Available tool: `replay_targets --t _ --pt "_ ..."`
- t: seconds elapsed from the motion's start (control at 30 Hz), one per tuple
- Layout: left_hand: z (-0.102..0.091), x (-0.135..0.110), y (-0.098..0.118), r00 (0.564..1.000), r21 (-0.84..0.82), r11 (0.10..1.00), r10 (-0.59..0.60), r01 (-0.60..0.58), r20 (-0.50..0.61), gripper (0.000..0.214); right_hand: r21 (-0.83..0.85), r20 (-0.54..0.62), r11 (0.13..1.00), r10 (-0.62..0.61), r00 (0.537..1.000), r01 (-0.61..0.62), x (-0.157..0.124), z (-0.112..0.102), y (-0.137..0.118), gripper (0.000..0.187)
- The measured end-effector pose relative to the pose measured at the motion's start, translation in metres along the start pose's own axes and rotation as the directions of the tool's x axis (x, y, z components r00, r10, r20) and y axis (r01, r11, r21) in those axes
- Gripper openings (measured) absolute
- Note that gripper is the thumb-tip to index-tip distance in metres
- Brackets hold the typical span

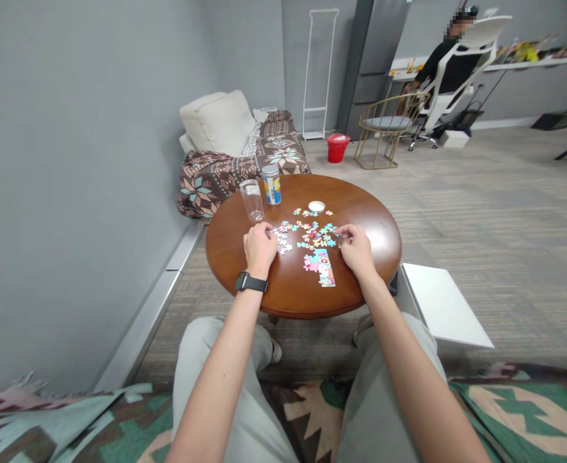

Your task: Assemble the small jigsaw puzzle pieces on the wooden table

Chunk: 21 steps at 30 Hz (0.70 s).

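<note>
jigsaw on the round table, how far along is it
Done: only a small joined section near the front edge of the table. In hand: the left hand and right hand rest on the loose pieces. Left: most pieces lie scattered, unjoined.

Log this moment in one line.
left hand: touching loose puzzle pieces | right hand: touching pieces | assembled puzzle section: between hands

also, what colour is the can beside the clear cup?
The can is blue and yellow with a silver lid; head view.
</note>
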<state>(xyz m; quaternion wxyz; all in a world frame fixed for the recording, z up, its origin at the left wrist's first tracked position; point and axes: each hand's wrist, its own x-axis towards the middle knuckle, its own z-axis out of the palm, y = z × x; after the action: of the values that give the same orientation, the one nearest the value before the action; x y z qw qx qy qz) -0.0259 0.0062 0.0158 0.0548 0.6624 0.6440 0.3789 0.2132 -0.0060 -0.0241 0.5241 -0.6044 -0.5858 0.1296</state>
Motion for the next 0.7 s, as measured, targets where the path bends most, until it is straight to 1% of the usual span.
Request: replay_targets --t 0.17,0.27,0.4,0.47,0.53,0.57,0.6,0.63,0.67,0.7 --pt "0.001 0.0 -0.002 0.999 -0.005 0.999 -0.039 0.039 0.016 0.015 0.011 0.058 1.0 -0.013 0.998 0.012 0.0 0.001 0.002 0.025" --pt "0.0 0.0 -0.002 0.998 -0.007 0.998 -0.059 0.059 0.036 0.015 0.012 0.07 1.0 -0.01 0.997 0.009 0.0 0.0 0.0 0.022" --pt "0.0 -0.001 0.007 0.994 0.002 0.995 -0.1 0.1 0.048 0.015 -0.004 0.076 1.0 -0.006 0.997 0.006 0.0 -0.001 -0.001 0.023" --pt "-0.005 -0.001 0.013 0.995 -0.021 0.995 -0.095 0.096 0.04 0.015 -0.003 0.084 1.0 -0.01 0.996 0.01 0.0 -0.001 0.0 0.023" --pt "-0.018 0.001 0.012 0.997 -0.09 0.993 -0.075 0.076 0.009 0.013 0.005 0.093 1.0 -0.013 0.996 0.012 0.0 -0.001 0.001 0.023" --pt "-0.028 0.003 0.007 0.997 -0.143 0.987 -0.074 0.07 -0.027 0.012 0.006 0.095 1.0 -0.011 0.995 0.011 0.0 -0.001 0.002 0.023" --pt "-0.04 0.005 -0.001 0.992 -0.19 0.978 -0.098 0.082 -0.08 0.01 0.006 0.097 1.0 -0.008 0.995 0.008 0.0 -0.001 0.002 0.023" --pt "-0.054 0.007 -0.013 0.978 -0.233 0.967 -0.141 0.103 -0.154 0.01 0.004 0.097 1.0 -0.001 0.995 0.001 0.0 -0.001 0.002 0.023" --pt "-0.067 0.007 -0.028 0.945 -0.276 0.949 -0.219 0.149 -0.242 0.011 0.002 0.097 1.0 0.007 0.995 -0.007 0.0 -0.002 0.002 0.023" --pt "-0.08 0.007 -0.046 0.884 -0.314 0.925 -0.321 0.215 -0.34 0.014 0.0 0.097 1.0 0.018 0.995 -0.018 0.0 -0.002 0.001 0.023"
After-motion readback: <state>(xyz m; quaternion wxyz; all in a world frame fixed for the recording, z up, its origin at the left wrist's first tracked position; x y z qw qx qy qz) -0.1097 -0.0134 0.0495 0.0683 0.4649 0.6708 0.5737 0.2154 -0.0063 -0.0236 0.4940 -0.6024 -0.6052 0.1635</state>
